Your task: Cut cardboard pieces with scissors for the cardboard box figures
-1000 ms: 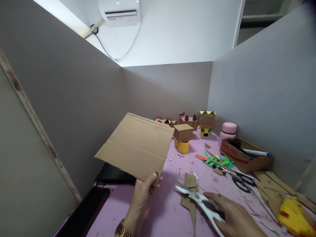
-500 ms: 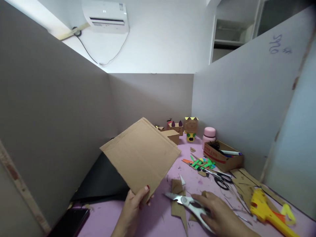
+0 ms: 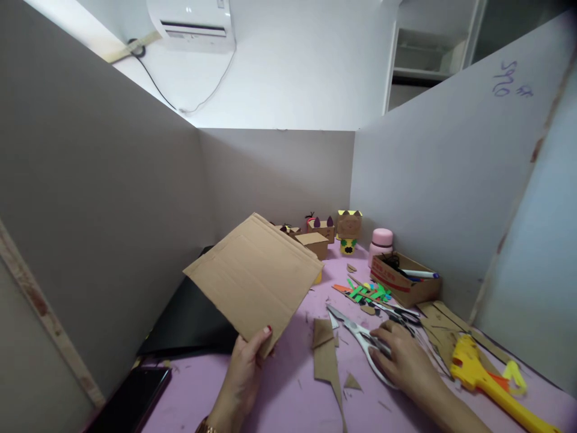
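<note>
My left hand [image 3: 247, 361] grips the bottom corner of a brown cardboard sheet [image 3: 256, 276], thumb in front, the sheet tilted up above the purple table. Its right edge shows more than one layer. My right hand [image 3: 399, 355] is closed around the handles of silver kitchen scissors [image 3: 358, 332], low over the table, with the blades pointing to the far left. Whether the scissors touch the table I cannot tell. Beside them lie a cut cardboard strip [image 3: 325, 355] and a small cardboard triangle [image 3: 352, 382].
A yellow glue gun [image 3: 471, 367] and cardboard pieces [image 3: 444, 337] lie at right. Beyond are an open box of pens [image 3: 406, 285], a pink bottle [image 3: 381, 240], green paper scraps [image 3: 367, 293] and cardboard figures [image 3: 349, 225]. At left are a black phone [image 3: 130, 397] and a black folder-like sheet [image 3: 189, 325].
My right hand has moved the scissors forward and slightly right, away from the cardboard strip. The cardboard sheet in my left hand has shifted slightly left. The camera view has tilted a little.
</note>
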Motion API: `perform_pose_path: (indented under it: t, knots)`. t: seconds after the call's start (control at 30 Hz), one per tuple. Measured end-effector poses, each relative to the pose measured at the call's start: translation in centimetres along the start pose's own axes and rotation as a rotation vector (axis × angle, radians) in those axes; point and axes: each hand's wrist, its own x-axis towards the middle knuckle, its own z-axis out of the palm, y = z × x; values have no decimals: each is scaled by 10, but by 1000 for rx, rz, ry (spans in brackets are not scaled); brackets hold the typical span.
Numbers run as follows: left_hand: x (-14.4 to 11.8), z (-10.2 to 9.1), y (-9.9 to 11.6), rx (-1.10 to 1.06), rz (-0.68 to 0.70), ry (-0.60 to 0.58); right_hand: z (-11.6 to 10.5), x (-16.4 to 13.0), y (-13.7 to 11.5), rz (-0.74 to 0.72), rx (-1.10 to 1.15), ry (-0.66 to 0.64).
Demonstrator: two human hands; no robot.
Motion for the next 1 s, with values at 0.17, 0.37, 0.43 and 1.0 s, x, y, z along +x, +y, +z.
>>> perform_pose_path:
  t: [0.17, 0.37, 0.43, 1.0]
  knots:
    - [0, 1, 0, -21, -16, 24, 10, -9, -41, -115, 133, -86]
    - [-1, 2, 2, -13, -5, 0, 37, -9, -69, -162, 285, -157]
    - [-1, 2, 3, -18, -6, 15, 37, -5, -65, -110, 364, -133]
    - [7, -3, 3, -102, 62, 61, 37, 21, -57, -113, 469, 15]
